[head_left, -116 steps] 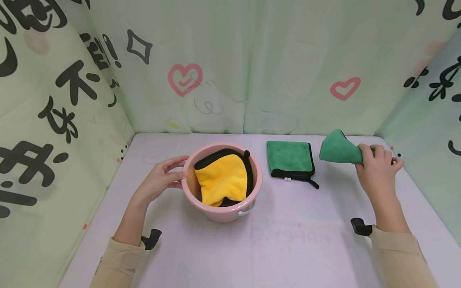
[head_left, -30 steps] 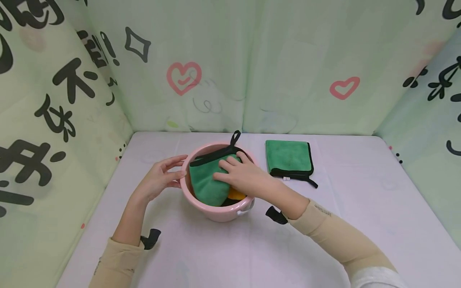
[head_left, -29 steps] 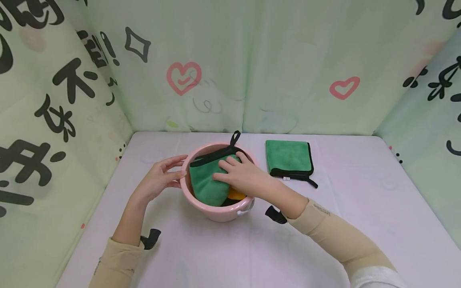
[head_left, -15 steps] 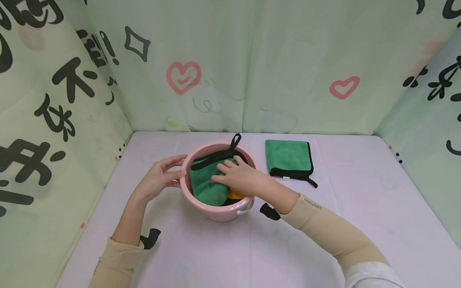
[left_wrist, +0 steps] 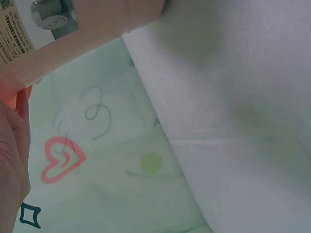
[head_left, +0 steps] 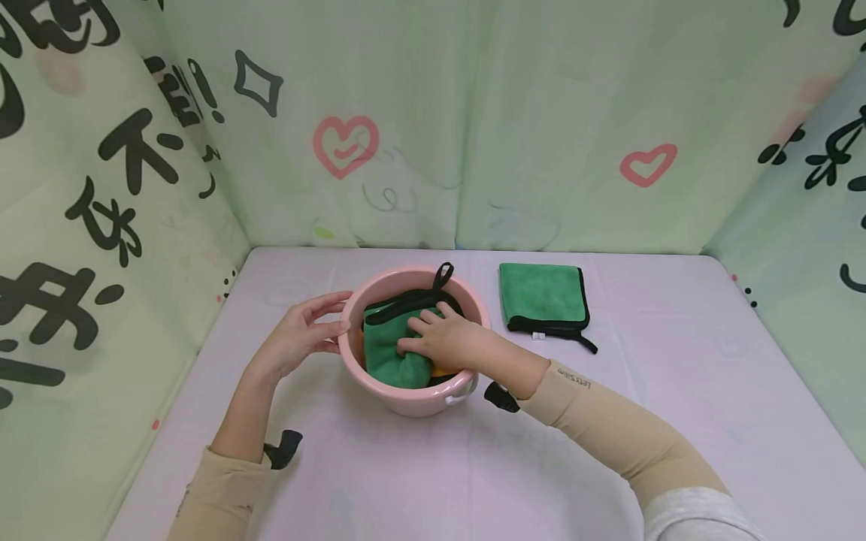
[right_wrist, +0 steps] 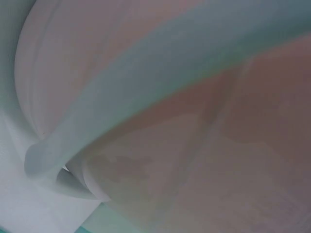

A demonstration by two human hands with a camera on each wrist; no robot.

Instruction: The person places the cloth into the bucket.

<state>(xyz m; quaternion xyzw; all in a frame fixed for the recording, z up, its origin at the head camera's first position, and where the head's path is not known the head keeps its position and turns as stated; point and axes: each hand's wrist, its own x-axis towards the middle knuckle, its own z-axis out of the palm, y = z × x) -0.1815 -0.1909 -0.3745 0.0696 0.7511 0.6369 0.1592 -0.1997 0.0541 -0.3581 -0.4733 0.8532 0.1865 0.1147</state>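
Note:
A pink bucket (head_left: 414, 404) stands upright on the table. My left hand (head_left: 301, 334) holds its left rim, thumb at the edge and fingers along the outside; the left wrist view shows that hand (left_wrist: 12, 165) against the bucket's labelled side (left_wrist: 99, 24). Inside the bucket lies a green cloth (head_left: 387, 349) with black edging and a hanging loop. Spread fingers of my right hand (head_left: 446, 340) press down on this cloth. Beneath it, a bit of yellow cloth (head_left: 440, 371) shows. The right wrist view is filled by the bucket (right_wrist: 194, 160) and its pale handle (right_wrist: 146, 73).
A second green cloth (head_left: 544, 293), folded square with black edging, a tag and a loop, lies right of the bucket. A white sheet covers the table (head_left: 528, 473). Pale green printed curtains (head_left: 555, 128) stand behind and at both sides.
My right hand brought a green cloth from the far right into the bucket over the yellow one. In the last second it has pushed the cloth lower. My left hand stayed at the rim.

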